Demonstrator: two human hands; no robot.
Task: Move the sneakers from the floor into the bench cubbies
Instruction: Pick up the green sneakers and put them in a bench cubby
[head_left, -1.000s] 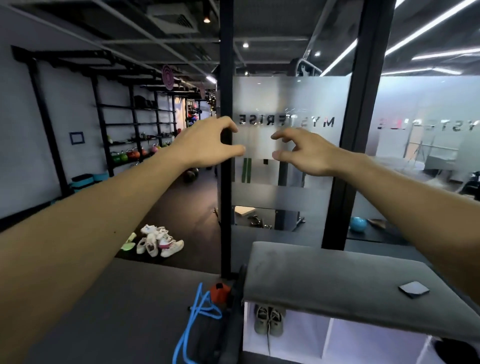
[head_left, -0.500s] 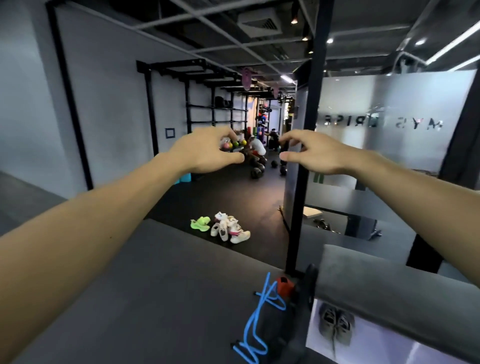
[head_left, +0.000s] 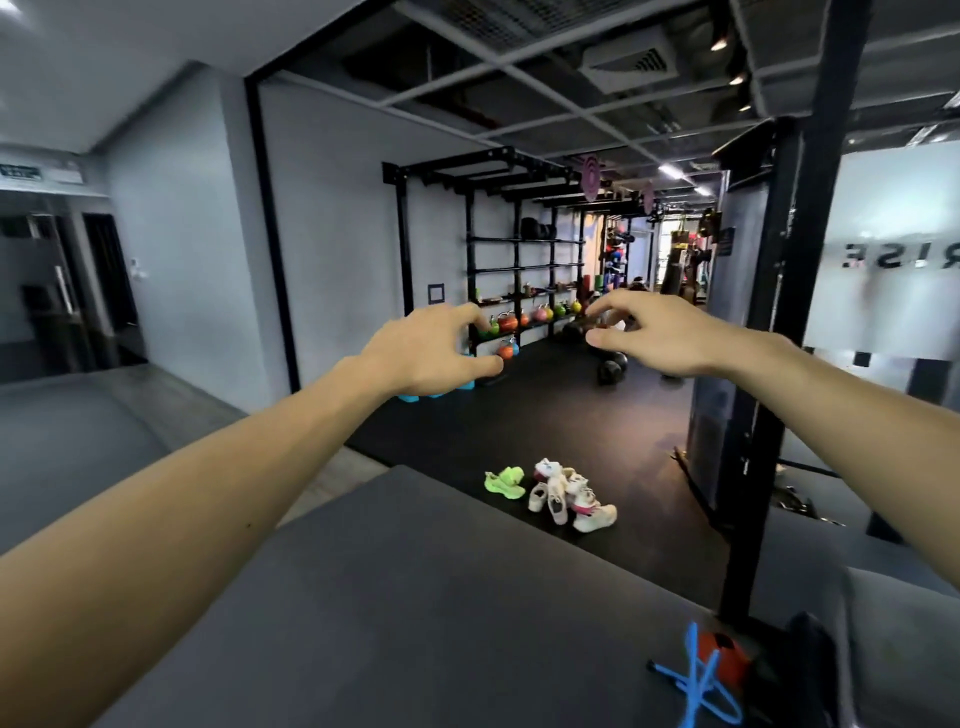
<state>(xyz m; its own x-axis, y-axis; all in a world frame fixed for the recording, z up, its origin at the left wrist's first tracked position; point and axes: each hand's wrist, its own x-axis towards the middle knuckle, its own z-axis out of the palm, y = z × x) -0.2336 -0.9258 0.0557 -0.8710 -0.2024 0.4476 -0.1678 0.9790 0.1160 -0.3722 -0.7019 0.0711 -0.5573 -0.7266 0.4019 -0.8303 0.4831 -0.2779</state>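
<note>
Open dark floor (head_left: 545, 415) stretches between the raised hands and the pile of sneakers (head_left: 563, 493), with bare mat on the near, left and far sides of the pile. To its right a black post (head_left: 769, 364) and a glass partition (head_left: 727, 338) wall off that side. Farther back, dark balls (head_left: 612, 368) lie on the mat and a rack of kettlebells (head_left: 519, 291) lines the left wall, while a blue cord (head_left: 693, 686) lies by the post's foot

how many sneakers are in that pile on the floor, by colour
neon green sneakers: 2, lying side by side at the left of the pile
white sneakers: about 5, heaped on each other with pink trim, so the count is rough
total: about 7
</note>
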